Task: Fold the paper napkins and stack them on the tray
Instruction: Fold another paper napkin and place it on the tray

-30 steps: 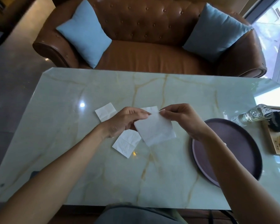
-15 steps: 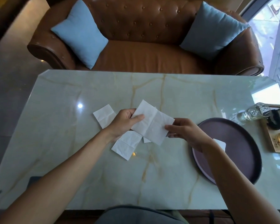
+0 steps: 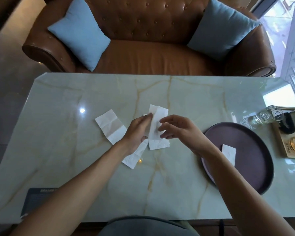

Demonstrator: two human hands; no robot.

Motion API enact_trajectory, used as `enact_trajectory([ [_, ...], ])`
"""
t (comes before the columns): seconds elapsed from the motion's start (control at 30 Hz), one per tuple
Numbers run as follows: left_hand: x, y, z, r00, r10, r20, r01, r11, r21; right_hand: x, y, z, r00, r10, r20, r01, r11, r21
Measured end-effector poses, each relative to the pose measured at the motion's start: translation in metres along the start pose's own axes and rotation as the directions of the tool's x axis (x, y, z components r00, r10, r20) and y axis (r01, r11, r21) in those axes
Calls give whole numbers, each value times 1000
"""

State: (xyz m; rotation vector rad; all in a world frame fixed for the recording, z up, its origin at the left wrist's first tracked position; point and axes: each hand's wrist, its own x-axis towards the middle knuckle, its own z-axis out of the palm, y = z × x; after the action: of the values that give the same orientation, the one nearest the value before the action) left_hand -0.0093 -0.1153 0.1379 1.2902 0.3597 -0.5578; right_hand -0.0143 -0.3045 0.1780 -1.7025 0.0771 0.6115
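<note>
I hold a white paper napkin [image 3: 157,133], folded into a long strip, above the middle of the marble table [image 3: 75,150]. My left hand [image 3: 137,132] holds its left edge, fingers stretched along it; the thumb is hidden. My right hand [image 3: 175,128] is loosely spread, fingertips touching the strip's right side. A creased napkin [image 3: 110,125] lies flat to the left. Another napkin [image 3: 134,156] lies partly under my left wrist. A round dark purple tray [image 3: 252,145] sits at the right with one folded napkin [image 3: 228,153] on it, partly behind my right forearm.
A glass bottle [image 3: 262,116] lies beside a wooden box [image 3: 286,147] with a dark device at the table's right edge. A dark card [image 3: 36,200] lies at the near left corner. A brown leather sofa [image 3: 152,57] with two blue cushions stands beyond the table.
The napkin, opened out between both hands half a second ago, is now folded into a narrow upright strip. My right hand let go of its corner and moved up against the strip.
</note>
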Motion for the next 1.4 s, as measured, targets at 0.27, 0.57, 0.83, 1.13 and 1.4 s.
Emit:
enact_trajectory([
  [0.27,3,-8,5,999,13,42,-13,1000,-15,7,14,-18,953,59,-298,-83,994,-67],
  [0.57,2,-9,24,999,-9,-48,-1,979,-204,19,28,-4,980,129,-148,-120,990,70],
  [0.83,6,-20,19,990,59,-125,-79,983,-163,18,33,-1,982,153,-115,-142,985,99],
  [1.13,21,20,-12,998,16,64,-23,993,114,24,7,-37,992,99,74,-70,943,-326],
  [1.4,30,45,0,972,17,233,-146,825,546,34,-2,-50,999,-2,39,18,915,-404],
])
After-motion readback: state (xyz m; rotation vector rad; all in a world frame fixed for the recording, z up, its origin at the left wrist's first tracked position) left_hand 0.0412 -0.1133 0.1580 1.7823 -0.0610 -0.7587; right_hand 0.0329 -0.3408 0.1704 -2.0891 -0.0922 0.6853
